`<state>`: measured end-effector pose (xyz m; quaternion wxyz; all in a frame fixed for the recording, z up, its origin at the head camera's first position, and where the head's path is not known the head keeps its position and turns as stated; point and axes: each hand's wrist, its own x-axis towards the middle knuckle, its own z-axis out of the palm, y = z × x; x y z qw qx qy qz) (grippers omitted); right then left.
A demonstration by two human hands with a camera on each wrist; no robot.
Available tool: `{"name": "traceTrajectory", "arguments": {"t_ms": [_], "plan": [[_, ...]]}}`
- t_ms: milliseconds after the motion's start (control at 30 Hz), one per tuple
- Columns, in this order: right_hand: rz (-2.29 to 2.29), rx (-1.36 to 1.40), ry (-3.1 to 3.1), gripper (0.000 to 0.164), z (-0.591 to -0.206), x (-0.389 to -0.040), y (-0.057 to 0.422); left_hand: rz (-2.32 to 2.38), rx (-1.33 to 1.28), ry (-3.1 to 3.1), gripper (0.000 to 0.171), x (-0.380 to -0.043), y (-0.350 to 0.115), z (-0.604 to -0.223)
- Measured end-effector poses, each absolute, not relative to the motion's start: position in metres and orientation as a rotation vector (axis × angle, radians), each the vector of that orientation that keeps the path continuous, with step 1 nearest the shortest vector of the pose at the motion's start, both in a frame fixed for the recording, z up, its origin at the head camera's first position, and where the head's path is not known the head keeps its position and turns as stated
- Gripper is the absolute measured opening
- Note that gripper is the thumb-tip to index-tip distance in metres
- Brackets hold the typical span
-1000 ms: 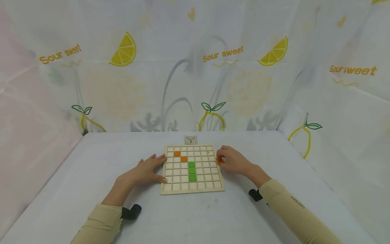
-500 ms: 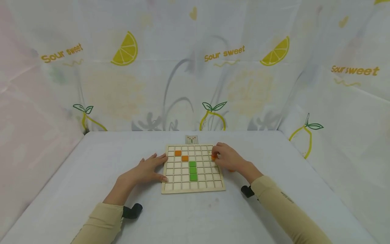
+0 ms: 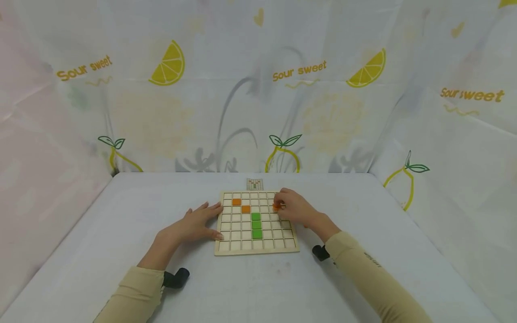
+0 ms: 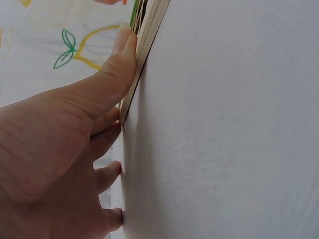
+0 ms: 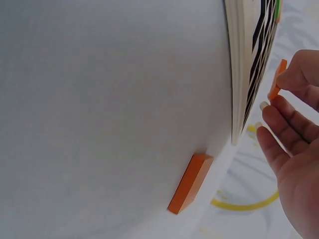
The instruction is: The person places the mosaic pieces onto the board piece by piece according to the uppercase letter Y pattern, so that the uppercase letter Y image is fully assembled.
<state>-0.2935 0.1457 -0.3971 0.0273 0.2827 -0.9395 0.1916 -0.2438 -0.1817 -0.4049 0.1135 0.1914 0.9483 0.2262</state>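
Note:
A wooden grid board (image 3: 238, 246) lies on the table, with two orange tiles (image 3: 246, 209) set diagonally and a column of green tiles (image 3: 256, 225) in its cells. My left hand (image 3: 198, 224) rests along the board's left edge, fingers extended; in the left wrist view its thumb (image 4: 119, 59) touches the rim. Over the board's upper right cells, my right hand (image 3: 296, 208) pinches another orange tile (image 5: 278, 79) between thumb and finger, above the board's surface in the right wrist view. A loose orange tile (image 5: 190, 183) lies on the table right of the board, mostly hidden by the right hand in the head view.
A small pattern card (image 3: 255, 184) with a printed grid lies just behind the board. White cloth covers the table (image 3: 258, 291). A printed curtain (image 3: 226, 103) with lemon drawings encloses the back and sides.
My right hand has carried its orange tile from beside the board's right edge leftward over the upper right cells. The left hand has stayed at the left edge.

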Motion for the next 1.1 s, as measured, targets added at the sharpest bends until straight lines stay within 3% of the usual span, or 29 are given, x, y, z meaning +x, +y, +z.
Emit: {"name": "traceTrajectory", "arguments": {"t_ms": [1100], "plan": [[0.547,0.951,-2.904,0.018,-0.402,-0.295,0.114,0.663,0.581,2.783,0.098,-0.245,-0.182,-0.406]]}}
